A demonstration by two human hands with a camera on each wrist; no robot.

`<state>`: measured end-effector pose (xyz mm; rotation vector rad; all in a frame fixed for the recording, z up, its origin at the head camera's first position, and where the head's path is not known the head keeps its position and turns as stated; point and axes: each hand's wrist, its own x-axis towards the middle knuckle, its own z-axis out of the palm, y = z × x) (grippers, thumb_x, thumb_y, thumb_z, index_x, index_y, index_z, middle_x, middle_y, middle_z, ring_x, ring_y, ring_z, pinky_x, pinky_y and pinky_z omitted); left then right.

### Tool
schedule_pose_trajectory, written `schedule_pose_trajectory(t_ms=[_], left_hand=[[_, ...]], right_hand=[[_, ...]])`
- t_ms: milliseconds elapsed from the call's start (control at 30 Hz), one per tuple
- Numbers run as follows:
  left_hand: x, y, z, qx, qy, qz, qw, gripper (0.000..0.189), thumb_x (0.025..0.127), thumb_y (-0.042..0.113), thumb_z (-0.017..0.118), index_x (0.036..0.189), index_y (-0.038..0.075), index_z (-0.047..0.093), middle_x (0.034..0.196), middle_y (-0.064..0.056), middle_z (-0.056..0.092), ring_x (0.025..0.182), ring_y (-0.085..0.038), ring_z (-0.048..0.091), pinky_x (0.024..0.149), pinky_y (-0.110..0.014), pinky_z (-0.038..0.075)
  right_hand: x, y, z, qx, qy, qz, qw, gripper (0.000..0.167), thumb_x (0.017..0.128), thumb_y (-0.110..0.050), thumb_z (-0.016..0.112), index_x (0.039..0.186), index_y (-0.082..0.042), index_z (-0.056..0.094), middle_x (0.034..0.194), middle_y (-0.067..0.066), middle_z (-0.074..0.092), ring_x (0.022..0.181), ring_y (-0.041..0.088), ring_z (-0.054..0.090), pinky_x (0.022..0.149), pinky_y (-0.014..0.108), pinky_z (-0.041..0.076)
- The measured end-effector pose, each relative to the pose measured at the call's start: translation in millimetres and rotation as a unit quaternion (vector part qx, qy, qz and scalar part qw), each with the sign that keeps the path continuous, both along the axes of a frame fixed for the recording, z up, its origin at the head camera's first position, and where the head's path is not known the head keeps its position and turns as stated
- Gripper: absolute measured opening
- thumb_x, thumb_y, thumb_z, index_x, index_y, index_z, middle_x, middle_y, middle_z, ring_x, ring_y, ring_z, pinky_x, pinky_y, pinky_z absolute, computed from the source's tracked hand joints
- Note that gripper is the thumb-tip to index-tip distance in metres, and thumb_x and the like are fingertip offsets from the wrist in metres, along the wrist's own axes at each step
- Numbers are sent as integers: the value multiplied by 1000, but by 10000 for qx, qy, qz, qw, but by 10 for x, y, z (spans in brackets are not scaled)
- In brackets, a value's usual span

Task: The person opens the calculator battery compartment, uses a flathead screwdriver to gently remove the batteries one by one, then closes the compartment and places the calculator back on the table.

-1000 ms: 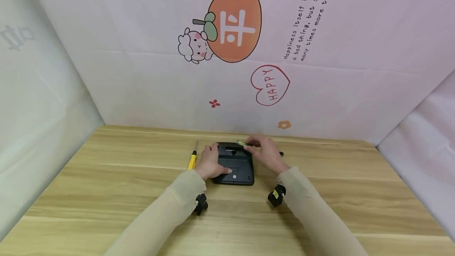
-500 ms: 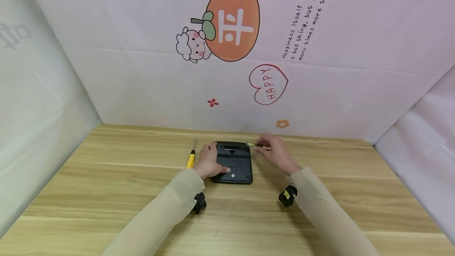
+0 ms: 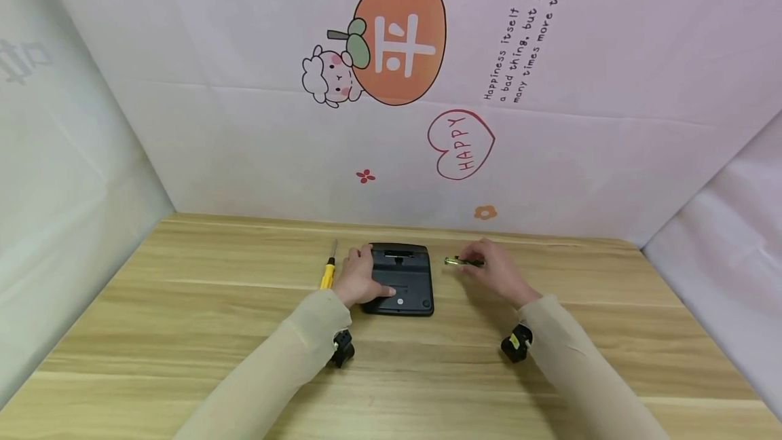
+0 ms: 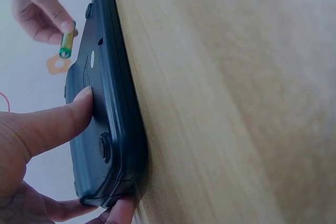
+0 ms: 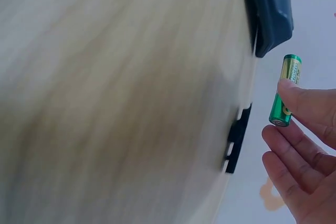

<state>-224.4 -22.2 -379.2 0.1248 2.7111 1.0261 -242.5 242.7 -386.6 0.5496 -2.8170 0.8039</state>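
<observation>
A black calculator (image 3: pixel 411 282) lies face down on the table, its narrow battery slot (image 3: pixel 398 254) uncovered near the far edge. My left hand (image 3: pixel 359 282) grips its left side, thumb on the back and fingers round the edge, as the left wrist view shows. To the right of the calculator, my right hand (image 3: pixel 493 271) pinches a green and gold battery (image 5: pixel 286 88) between thumb and fingers, apart from the calculator. Below this hand a small black notched cover (image 5: pixel 239 141) lies on the table; in the head view the hand partly hides it.
A yellow-handled screwdriver (image 3: pixel 328 274) lies just left of my left hand, its tip pointing away. The wooden table (image 3: pixel 244 352) ends at a printed white cloth wall (image 3: pixel 275 168) behind the calculator, with more cloth at both sides.
My right hand has carried the battery from above the slot to the right and slightly nearer, down towards the table. The left hand keeps its grip and the calculator stays in place.
</observation>
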Motion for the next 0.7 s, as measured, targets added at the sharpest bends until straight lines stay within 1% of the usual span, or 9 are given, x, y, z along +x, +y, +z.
schedule_pose_trajectory(t_ms=[167,300,500,700], left_hand=[[-7,5,-8,24,5,5,10000,92,79,25,80,148,-1,24,148,-28,26,135,-42,31,105,-52,36],[-5,2,-15,23,5,8,10000,92,79,25,80,148,-1,25,148,-28,26,135,-42,31,105,-52,36],[-2,-4,-18,-19,-6,2,10000,93,79,26,80,148,0,24,147,-28,27,135,-42,32,104,-51,37],[-3,-5,-13,8,15,-18,10000,92,79,26,80,148,0,24,147,-28,27,135,-42,31,105,-51,36]], right_hand=[[53,79,-7,123,-67,-64,9999,6,83,-3,72,86,-2,68,91,12,64,87,28,64,80,46,52],[79,120,-17,264,-191,-181,9993,6,83,-5,73,87,-3,69,93,12,64,88,28,62,82,47,51],[98,168,-39,408,-438,-262,9979,8,83,-6,73,90,-2,71,91,10,63,83,24,60,75,44,50],[103,195,-63,452,-422,-252,9978,8,82,-5,73,89,-1,71,90,11,63,81,23,59,73,42,50]])
